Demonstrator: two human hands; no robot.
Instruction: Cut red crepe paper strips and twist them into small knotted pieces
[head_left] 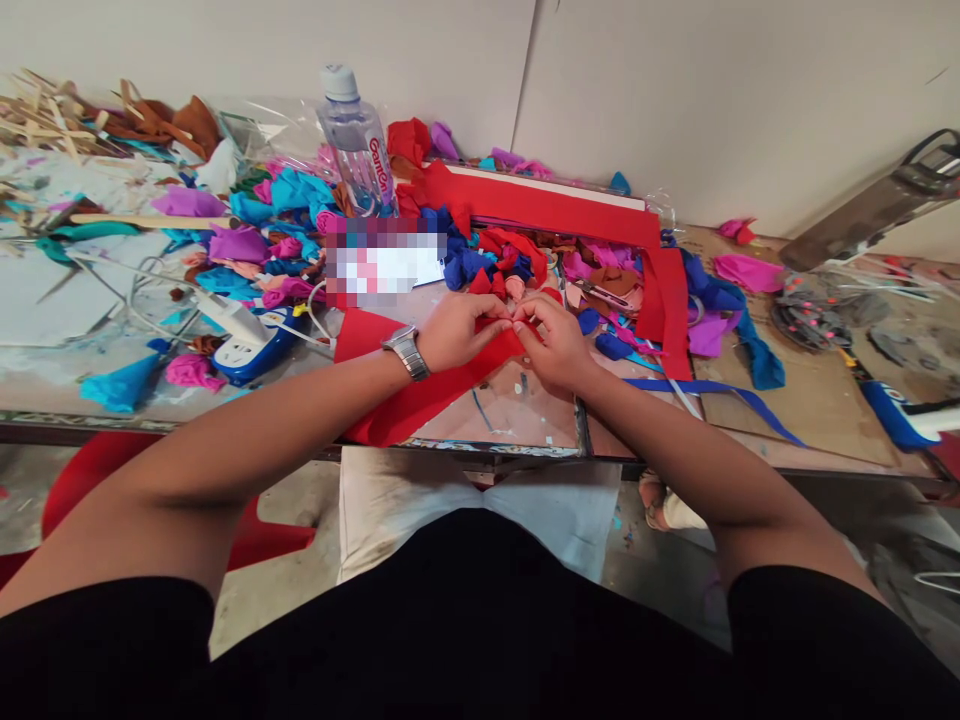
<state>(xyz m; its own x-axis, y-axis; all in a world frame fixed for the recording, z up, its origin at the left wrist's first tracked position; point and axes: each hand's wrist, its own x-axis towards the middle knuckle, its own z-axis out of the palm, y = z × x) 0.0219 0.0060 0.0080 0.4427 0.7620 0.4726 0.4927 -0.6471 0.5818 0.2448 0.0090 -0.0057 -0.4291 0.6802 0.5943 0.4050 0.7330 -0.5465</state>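
Both hands meet at the middle of the table, thumbs and fingertips pinched together. My left hand (457, 335), with a metal watch (407, 352) on its wrist, grips the upper end of a red crepe paper strip (405, 405). My right hand (553, 342) pinches the same end, its fingertips touching the left ones. The strip's wide part runs down and left beneath my left wrist to the table's front edge. Fingers cover the exact spot being pinched. Just beyond them lie crumpled red and dark blue pieces (466, 268).
A water bottle (360, 150) stands behind the blurred-out object. Long red strips (547, 205) lie at the back. Left are a blue-and-white power strip (255, 345), cables and scissors (90, 232). At right are a craft knife (604, 293), blue ribbon (739, 400) and a dark bottle (862, 210).
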